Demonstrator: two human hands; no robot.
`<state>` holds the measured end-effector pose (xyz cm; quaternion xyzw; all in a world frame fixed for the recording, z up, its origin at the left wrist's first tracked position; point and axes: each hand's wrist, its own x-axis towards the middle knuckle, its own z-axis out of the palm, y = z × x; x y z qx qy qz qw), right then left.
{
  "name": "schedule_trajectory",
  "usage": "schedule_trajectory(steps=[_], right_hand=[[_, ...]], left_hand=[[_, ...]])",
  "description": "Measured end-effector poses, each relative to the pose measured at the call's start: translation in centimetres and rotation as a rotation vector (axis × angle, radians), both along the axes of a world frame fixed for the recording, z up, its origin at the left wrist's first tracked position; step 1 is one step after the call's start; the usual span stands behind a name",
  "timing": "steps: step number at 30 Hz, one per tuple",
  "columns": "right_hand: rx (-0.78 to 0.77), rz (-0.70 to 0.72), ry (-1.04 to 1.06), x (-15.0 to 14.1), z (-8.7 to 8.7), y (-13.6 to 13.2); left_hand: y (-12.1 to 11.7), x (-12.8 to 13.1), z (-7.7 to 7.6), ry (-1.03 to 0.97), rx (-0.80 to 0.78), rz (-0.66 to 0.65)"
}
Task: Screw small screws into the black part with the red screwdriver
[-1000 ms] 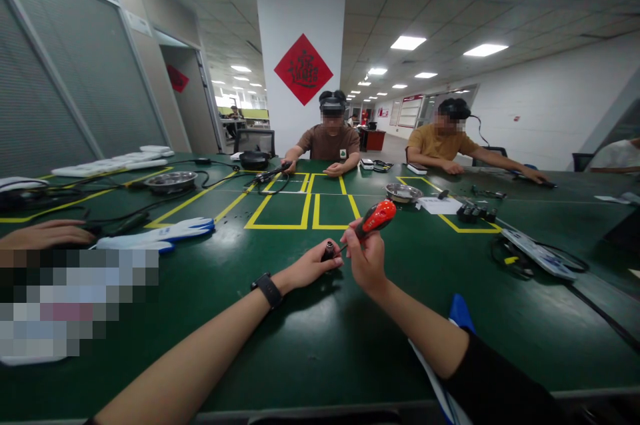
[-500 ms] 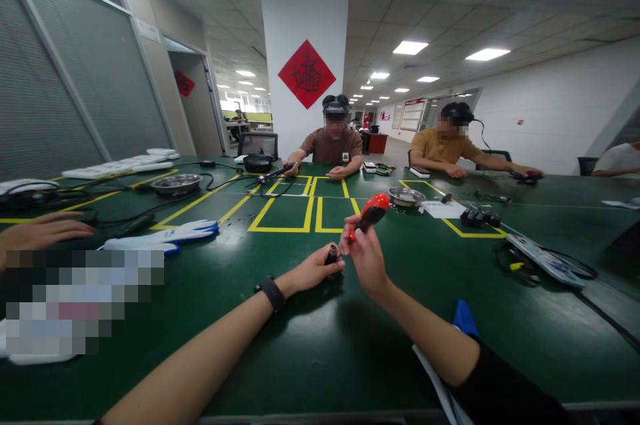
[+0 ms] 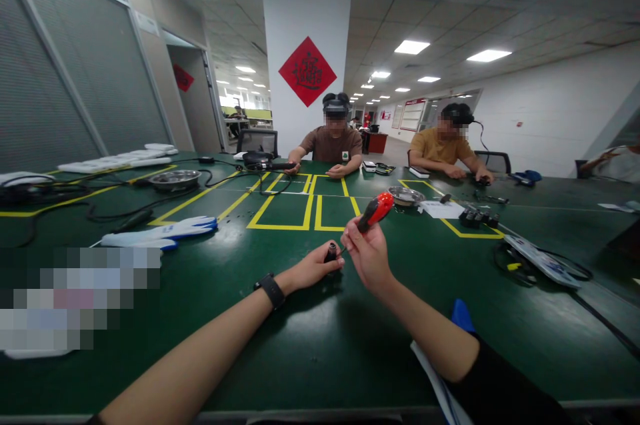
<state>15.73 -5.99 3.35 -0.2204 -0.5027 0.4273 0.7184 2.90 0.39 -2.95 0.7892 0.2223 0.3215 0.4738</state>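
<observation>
My left hand [image 3: 316,266] rests low over the green table, its fingers wrapped around a small dark cylindrical part [image 3: 331,252] with a metallic top end, which stands up between thumb and fingers. Just to its right, my right hand [image 3: 367,253] is closed on a screwdriver [image 3: 376,211] with a red and black handle. The handle tilts up and to the right. Its thin shaft runs down toward the part in my left hand; whether the tip touches it I cannot tell.
White and blue gloves [image 3: 170,231] lie left on the green table [image 3: 280,358]. Metal bowls [image 3: 175,179], black blocks [image 3: 479,219], a power strip [image 3: 543,259] and cables lie around. Two co-workers [image 3: 333,145] sit across. A blue object [image 3: 463,315] is beside my right forearm.
My right fingers have shifted on the screwdriver, and its handle leans a little further right. My left hand stays nearly still. Another person's hand at the left edge has gone from view.
</observation>
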Motion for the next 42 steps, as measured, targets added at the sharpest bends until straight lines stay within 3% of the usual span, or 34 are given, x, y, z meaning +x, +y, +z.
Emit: schedule_trajectory(steps=[22,28,36,42], right_hand=[[0.048,-0.049,-0.061,0.1,-0.4,-0.4],[0.051,-0.074,-0.081,0.0,-0.2,-0.6],[0.062,0.011,-0.059,-0.2,0.0,-0.8],[0.082,-0.039,-0.185,-0.2,0.6,-1.5]], left_hand=[[0.0,-0.2,0.3,0.009,0.007,-0.084],[0.0,-0.3,0.3,0.026,-0.02,-0.076],[-0.3,-0.1,0.5,0.011,0.022,-0.021],[-0.1,-0.1,0.5,0.047,0.047,-0.007]])
